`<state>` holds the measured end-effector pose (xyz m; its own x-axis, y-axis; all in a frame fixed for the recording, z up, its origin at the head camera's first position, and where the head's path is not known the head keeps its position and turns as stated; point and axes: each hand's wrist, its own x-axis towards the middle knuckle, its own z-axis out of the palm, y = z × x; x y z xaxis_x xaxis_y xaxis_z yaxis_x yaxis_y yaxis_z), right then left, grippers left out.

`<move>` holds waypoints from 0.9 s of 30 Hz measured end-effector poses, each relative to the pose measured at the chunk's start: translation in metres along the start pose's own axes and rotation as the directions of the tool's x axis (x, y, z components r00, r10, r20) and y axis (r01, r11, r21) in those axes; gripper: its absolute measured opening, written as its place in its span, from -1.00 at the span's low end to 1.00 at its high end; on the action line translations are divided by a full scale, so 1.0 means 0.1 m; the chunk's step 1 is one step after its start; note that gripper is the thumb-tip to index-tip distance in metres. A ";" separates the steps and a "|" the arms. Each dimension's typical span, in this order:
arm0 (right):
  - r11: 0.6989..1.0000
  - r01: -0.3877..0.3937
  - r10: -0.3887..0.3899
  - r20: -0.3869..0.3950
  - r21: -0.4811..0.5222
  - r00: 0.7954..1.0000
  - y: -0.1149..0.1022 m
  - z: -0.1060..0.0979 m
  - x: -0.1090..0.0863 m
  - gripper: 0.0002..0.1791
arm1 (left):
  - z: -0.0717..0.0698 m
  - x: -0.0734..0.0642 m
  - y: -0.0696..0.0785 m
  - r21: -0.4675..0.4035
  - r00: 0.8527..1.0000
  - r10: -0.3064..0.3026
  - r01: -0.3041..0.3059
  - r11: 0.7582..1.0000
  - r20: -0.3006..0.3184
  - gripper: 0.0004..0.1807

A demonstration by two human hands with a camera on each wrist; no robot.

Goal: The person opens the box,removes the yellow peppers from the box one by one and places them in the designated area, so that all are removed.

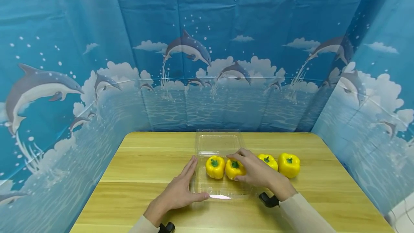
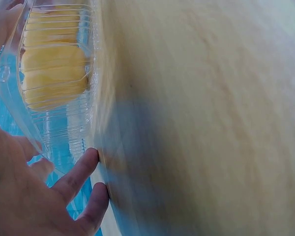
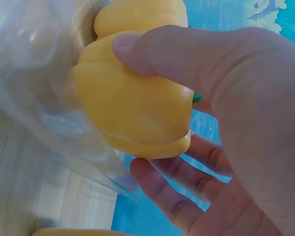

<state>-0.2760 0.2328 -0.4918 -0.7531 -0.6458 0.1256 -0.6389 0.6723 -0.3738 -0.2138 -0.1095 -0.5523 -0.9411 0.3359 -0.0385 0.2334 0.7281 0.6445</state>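
A clear plastic clamshell container (image 1: pixel 220 191) lies with its lid folded back on the wooden table. Inside it, one yellow bell pepper (image 1: pixel 215 170) stands upright with its green stem on top. My right hand (image 1: pixel 257 170) holds a second yellow bell pepper (image 3: pixel 137 101) beside the first, thumb on one side and fingers around the other. Along the container's left side lies my left hand (image 1: pixel 178 192), its fingers extended and its thumb at the front left corner. Through the ribbed wall of the container, the left wrist view shows yellow peppers (image 2: pixel 54 76).
Right of the container, two more yellow bell peppers, a nearer-in one (image 1: pixel 269 159) and an outer one (image 1: pixel 289 165), stand on the table (image 1: pixel 142 168). The transparent lid (image 1: pixel 218 142) reaches almost to the back edge. A blue dolphin-print curtain (image 1: pixel 207 107) hangs around the table.
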 end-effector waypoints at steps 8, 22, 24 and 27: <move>1.000 -0.017 0.017 0.001 0.023 1.000 -0.01 0.01 -0.01 -0.15 | 0.00 0.00 -0.02 0.004 1.000 0.002 -0.002 1.000 -0.001 0.43; 0.999 -0.011 0.011 -0.016 0.043 1.000 -0.02 -0.03 -0.06 -0.15 | 0.00 -0.01 -0.01 0.000 1.000 0.000 0.000 1.000 -0.001 0.43; 0.999 -0.012 0.013 -0.018 0.045 1.000 -0.02 -0.04 -0.06 -0.15 | 0.00 -0.01 0.00 -0.002 1.000 0.005 -0.005 1.000 -0.001 0.44; 0.999 -0.015 0.015 -0.020 0.047 1.000 -0.02 -0.05 -0.08 -0.15 | -0.01 -0.01 0.01 -0.004 1.000 0.010 -0.010 1.000 0.002 0.44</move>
<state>-0.2699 0.2381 -0.4879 -0.7659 -0.6279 0.1383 -0.6198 0.6639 -0.4184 -0.2132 -0.1096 -0.5512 -0.9381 0.3447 -0.0336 0.2422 0.7223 0.6478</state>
